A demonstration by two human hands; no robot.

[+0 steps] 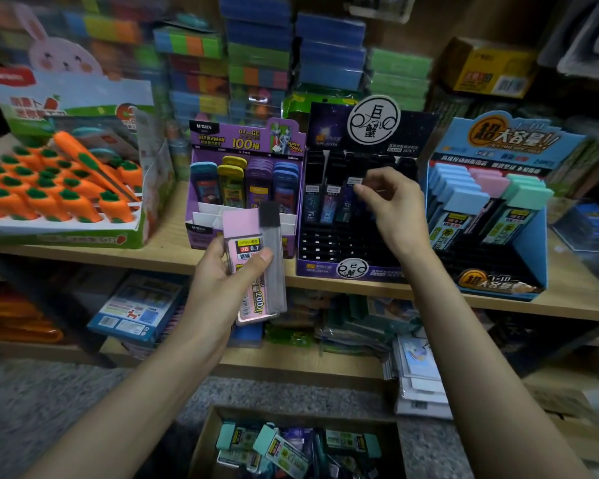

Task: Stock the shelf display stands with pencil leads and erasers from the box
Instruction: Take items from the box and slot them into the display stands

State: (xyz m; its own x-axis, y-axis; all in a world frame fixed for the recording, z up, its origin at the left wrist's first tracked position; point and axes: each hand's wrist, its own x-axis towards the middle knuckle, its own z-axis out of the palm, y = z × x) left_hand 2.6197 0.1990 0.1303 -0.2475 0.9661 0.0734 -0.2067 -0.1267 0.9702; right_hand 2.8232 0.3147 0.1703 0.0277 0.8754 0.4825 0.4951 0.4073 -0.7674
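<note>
Head view, left to right. Far left on the wooden shelf (166, 252): green-and-white carrot eraser box (83, 233), packed with orange carrot erasers, rabbit header card behind it. Next along, purple display stand (201, 188): back row holds blue, yellow, purple and dark-blue lead cases, white dividers in front.

In front of that stand and clear of it, left hand (222, 274) is raised, gripping two lead cases upright side by side. One is a pink-capped case (243, 236) labelled 2B 0.7, thumb across its label. The other is a slimmer dark-capped grey case (274, 271) against its right side.

Bottom centre, down on the grey carpet (83, 402) below the shelves: open cardboard box (204, 440) with a loose heap of teal-capped lead cases (281, 447) inside.

Mid-shelf, black display stand (325, 243) sits just beside the purple one. Three dark lead cases stand in its upper-left slots, with rows of black slots below them.

Over this stand, right hand (398, 205): fingers curled, thumb and forefinger tips at the top of the third dark case (348, 198). It's blurred, so I cannot tell whether it pinches the case or only touches it.

Right end: blue display stand (533, 250), just beside the black one, blue-, pink- and teal-capped lead cases in its upper rows.
</note>
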